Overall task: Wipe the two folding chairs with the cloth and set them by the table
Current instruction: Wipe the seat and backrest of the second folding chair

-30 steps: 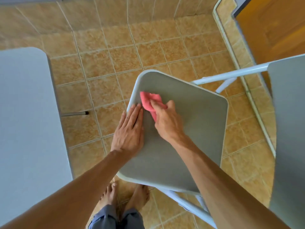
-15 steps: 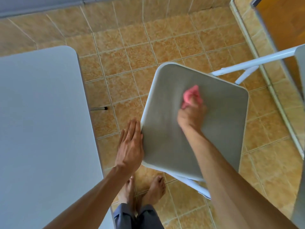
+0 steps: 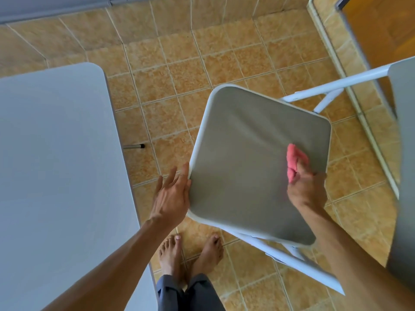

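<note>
A folding chair with a grey padded seat (image 3: 242, 158) and white tube frame stands unfolded in front of me. Its grey backrest (image 3: 404, 153) fills the right edge of the view. My right hand (image 3: 306, 189) is closed on a pink cloth (image 3: 294, 161) and presses it on the seat's right side. At the seat's left edge my left hand (image 3: 171, 196) lies flat, fingers spread, steadying it. The pale grey table (image 3: 56, 176) is on the left. Only one chair is in view.
Orange tiled floor runs between table and chair. A table foot (image 3: 134, 146) pokes out near the table's edge. My bare feet (image 3: 190, 254) stand just below the seat. A wooden door (image 3: 386, 30) and a raised threshold are at the upper right.
My right hand has swept the pink cloth from the seat's upper left across to its right side. My left hand slid off the seat top to its left edge.
</note>
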A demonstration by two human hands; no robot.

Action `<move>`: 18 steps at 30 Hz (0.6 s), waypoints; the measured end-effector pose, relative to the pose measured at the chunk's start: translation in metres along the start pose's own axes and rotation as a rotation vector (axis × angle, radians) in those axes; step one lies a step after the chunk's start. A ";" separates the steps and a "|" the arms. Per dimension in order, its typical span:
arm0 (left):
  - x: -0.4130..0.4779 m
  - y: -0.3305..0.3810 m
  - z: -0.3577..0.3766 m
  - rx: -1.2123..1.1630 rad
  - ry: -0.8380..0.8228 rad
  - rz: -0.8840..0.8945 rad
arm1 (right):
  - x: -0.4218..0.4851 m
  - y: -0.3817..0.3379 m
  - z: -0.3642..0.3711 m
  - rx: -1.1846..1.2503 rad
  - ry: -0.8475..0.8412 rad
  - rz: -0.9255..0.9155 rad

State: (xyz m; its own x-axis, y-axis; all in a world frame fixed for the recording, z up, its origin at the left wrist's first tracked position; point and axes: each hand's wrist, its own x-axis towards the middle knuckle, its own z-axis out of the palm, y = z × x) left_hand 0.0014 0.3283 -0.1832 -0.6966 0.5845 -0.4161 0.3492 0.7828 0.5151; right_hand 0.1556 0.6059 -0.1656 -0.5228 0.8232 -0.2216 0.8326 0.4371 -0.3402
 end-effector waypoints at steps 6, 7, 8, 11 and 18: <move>-0.002 -0.002 0.003 -0.103 0.014 -0.044 | -0.043 -0.117 0.052 0.320 0.214 0.121; 0.000 -0.003 0.004 -0.136 -0.012 -0.047 | -0.058 -0.136 0.058 0.252 0.111 -0.053; 0.004 -0.007 0.003 -0.176 -0.056 -0.055 | -0.074 -0.147 0.064 0.132 -0.002 -0.199; 0.015 -0.007 -0.024 -0.644 0.037 -0.297 | -0.109 -0.153 0.057 -0.016 -0.296 -0.349; 0.061 0.032 -0.059 -0.256 0.108 -0.046 | -0.133 -0.094 0.039 -0.094 -0.457 -0.623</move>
State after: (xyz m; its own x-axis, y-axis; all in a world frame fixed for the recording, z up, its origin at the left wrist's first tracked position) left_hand -0.0668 0.3759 -0.1482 -0.7754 0.5130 -0.3683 0.1556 0.7205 0.6758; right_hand 0.1398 0.4414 -0.1399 -0.9057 0.1934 -0.3771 0.3621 0.8157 -0.4512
